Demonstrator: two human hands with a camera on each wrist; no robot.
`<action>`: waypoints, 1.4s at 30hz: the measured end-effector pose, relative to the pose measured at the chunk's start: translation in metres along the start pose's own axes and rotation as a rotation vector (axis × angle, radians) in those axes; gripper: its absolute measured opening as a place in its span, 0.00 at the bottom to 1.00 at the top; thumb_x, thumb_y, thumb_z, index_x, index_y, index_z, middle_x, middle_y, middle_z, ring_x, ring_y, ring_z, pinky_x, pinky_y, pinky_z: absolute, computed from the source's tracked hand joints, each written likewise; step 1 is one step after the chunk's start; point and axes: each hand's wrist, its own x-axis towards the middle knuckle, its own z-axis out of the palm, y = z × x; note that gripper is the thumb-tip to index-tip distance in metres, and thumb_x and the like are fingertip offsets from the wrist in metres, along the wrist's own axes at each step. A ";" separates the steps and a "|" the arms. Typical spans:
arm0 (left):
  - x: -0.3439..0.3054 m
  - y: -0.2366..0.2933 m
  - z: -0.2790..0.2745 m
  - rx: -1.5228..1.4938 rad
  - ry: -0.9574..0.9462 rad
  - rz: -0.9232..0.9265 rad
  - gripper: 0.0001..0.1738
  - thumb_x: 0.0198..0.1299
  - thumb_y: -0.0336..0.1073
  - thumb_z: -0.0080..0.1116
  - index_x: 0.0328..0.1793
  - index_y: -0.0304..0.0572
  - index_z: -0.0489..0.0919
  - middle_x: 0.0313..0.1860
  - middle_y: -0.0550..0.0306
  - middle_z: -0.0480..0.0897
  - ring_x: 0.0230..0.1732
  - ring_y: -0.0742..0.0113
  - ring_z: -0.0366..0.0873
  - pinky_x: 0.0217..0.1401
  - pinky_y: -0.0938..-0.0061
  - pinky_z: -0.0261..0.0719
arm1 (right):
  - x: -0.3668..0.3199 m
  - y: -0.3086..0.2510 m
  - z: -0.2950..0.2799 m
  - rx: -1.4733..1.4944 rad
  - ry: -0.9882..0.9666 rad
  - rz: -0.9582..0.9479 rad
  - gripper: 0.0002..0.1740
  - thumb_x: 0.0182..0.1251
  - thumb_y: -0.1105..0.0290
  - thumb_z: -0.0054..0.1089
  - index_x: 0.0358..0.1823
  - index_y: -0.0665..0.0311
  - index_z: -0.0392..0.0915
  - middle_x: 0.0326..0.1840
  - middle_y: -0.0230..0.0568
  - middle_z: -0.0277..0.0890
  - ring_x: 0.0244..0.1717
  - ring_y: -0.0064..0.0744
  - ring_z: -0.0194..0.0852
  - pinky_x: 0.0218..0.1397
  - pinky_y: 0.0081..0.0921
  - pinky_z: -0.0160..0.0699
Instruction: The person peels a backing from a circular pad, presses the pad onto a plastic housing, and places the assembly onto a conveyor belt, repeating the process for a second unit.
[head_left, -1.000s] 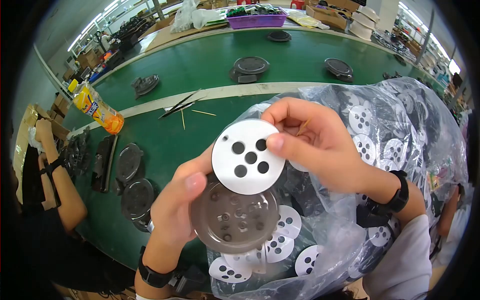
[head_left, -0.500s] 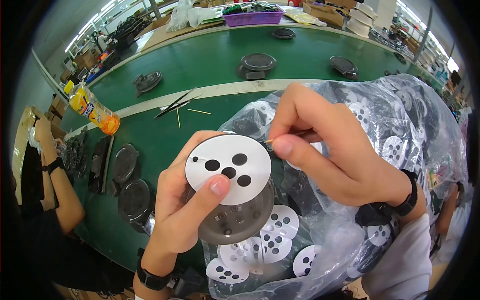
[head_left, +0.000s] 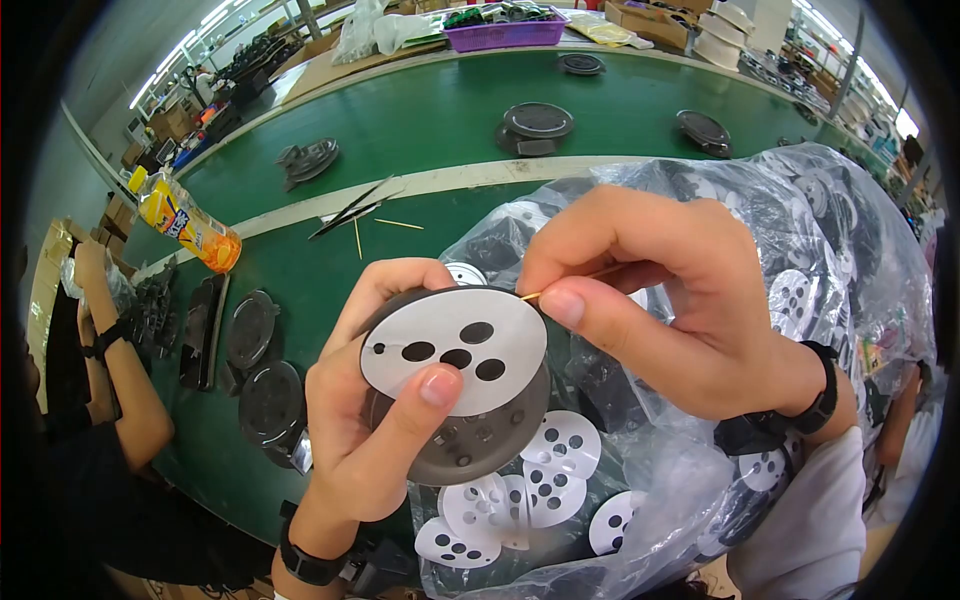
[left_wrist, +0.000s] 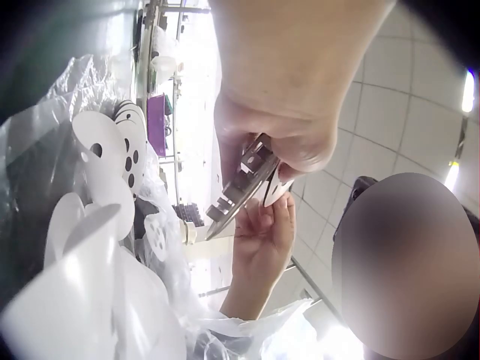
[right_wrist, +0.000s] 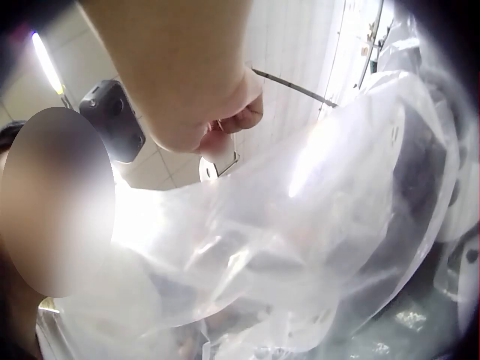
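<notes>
Nearest the person, a clear plastic bag (head_left: 830,230) fills the lap side at right, and loose white punched discs (head_left: 560,445) show through it.

Just above them, the left hand (head_left: 360,420) grips a dark grey round plastic plate (head_left: 490,440). Its fingers curl round the far rim. Its thumb presses a white disc with five holes (head_left: 450,330) flat on the plate's face. The disc sits a little left of and above the plate's centre, so the plate's lower right rim is bare.

The right hand (head_left: 680,310) pinches a thin wooden stick (head_left: 533,295) between thumb and forefinger, the tip touching the white disc's right edge.

Beyond the hands runs a green conveyor belt (head_left: 420,120). On it lie more sticks (head_left: 400,224), an orange drink bottle (head_left: 188,220) at left and dark round parts (head_left: 538,120) farther off. A purple basket (head_left: 505,38) stands at the far side.

The likely risks:
- The disc may settle off-centre, with its holes missing the studs on the plate, because only one thumb holds it.
- A hard push could snap the stick or crease the disc's edge.
- If the thumb lifts, the disc could slide off into the bag.
</notes>
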 end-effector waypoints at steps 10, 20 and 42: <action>0.000 -0.008 0.009 0.009 0.069 0.184 0.16 0.59 0.35 0.52 0.39 0.23 0.76 0.50 0.45 0.68 0.44 0.65 0.72 0.45 0.77 0.72 | -0.003 0.000 0.003 0.248 0.006 0.179 0.05 0.63 0.76 0.51 0.34 0.72 0.73 0.29 0.36 0.75 0.28 0.14 0.71 0.31 0.11 0.70; -0.004 -0.008 0.019 -0.064 0.161 0.209 0.17 0.60 0.34 0.49 0.44 0.21 0.73 0.52 0.45 0.68 0.44 0.64 0.75 0.47 0.74 0.73 | -0.005 0.004 0.008 0.243 0.022 0.069 0.04 0.63 0.76 0.53 0.35 0.71 0.72 0.30 0.36 0.76 0.31 0.13 0.72 0.30 0.09 0.69; -0.013 -0.002 0.019 -0.089 0.162 0.127 0.25 0.60 0.44 0.51 0.52 0.28 0.66 0.57 0.51 0.63 0.50 0.70 0.68 0.51 0.78 0.68 | -0.004 -0.007 0.003 0.605 -0.045 0.320 0.04 0.63 0.77 0.52 0.36 0.72 0.72 0.31 0.38 0.75 0.31 0.15 0.70 0.34 0.13 0.67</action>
